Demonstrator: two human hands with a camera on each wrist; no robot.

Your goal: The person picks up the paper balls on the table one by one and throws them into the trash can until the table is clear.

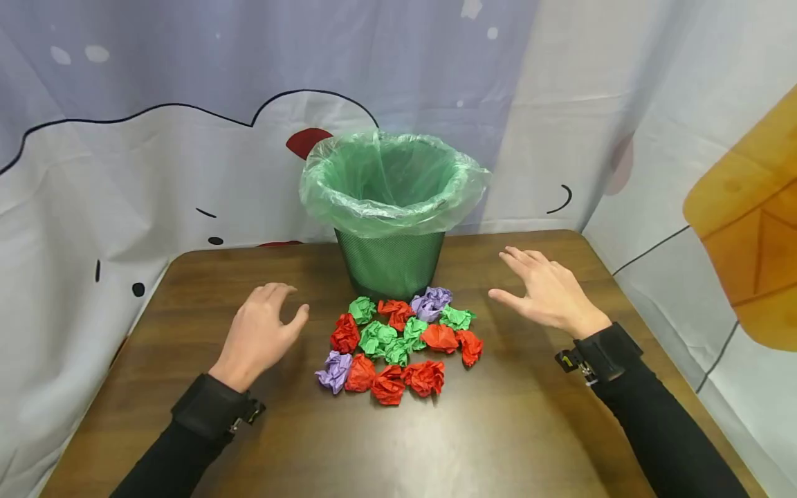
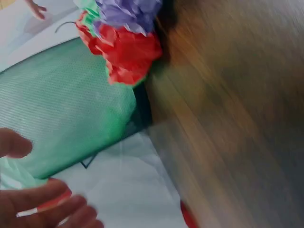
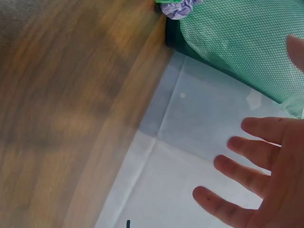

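Note:
Several crumpled paper balls lie bunched on the wooden table, among them a red paper ball (image 1: pixel 425 377), a green paper ball (image 1: pixel 377 339) and a purple paper ball (image 1: pixel 335 371). Right behind them stands a mesh wastebasket (image 1: pixel 392 266) lined with a translucent green bag (image 1: pixel 324 187), its mouth upward. My left hand (image 1: pixel 258 335) hovers left of the pile, thumb apart from the fingers, holding nothing. On the other side, my right hand (image 1: pixel 544 290) is also bare, its fingers extended toward the basket. In the right wrist view the fingers (image 3: pixel 247 173) are spread.
The brown table (image 1: pixel 498 443) ends at a white and lilac printed curtain (image 1: pixel 205 166) behind the basket. More curtain (image 1: pixel 660 200) hangs along the right side. Each wrist wears a black band with a small camera (image 1: pixel 579 363).

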